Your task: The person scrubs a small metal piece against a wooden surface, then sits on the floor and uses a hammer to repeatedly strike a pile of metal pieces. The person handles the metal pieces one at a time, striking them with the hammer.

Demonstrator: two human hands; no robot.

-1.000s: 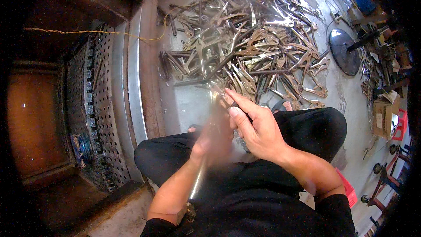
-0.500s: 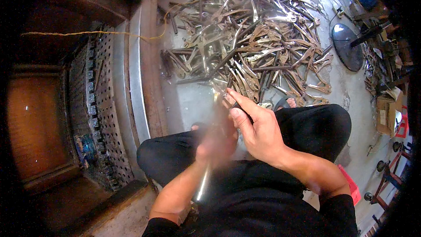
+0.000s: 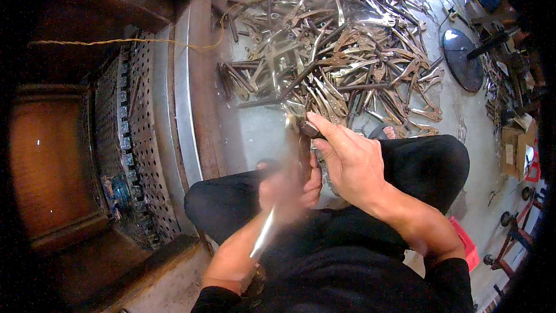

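Between my knees, my left hand is wrapped around a pair of dark brownish metal pliers, held roughly upright. A hazy blur covers much of that hand and the tool's near end. My right hand comes in from the right, its thumb and forefinger closed on the dark upper end of the same pliers. Their jaws are too smeared to make out. A bright streak crosses my left forearm; whether it is metal or glare I cannot tell. Just ahead on the floor lies a big heap of metal pliers, brownish and silvery.
At the left stands a metal frame with a perforated panel and a long steel edge. A yellow cord runs across it. To the right are a round dark disc, a cardboard box and a red plastic container.
My right hand has shifted slightly right, and the dark end of the pliers shows more plainly between the hands. Both hands keep their grip. The whole view has moved slightly.
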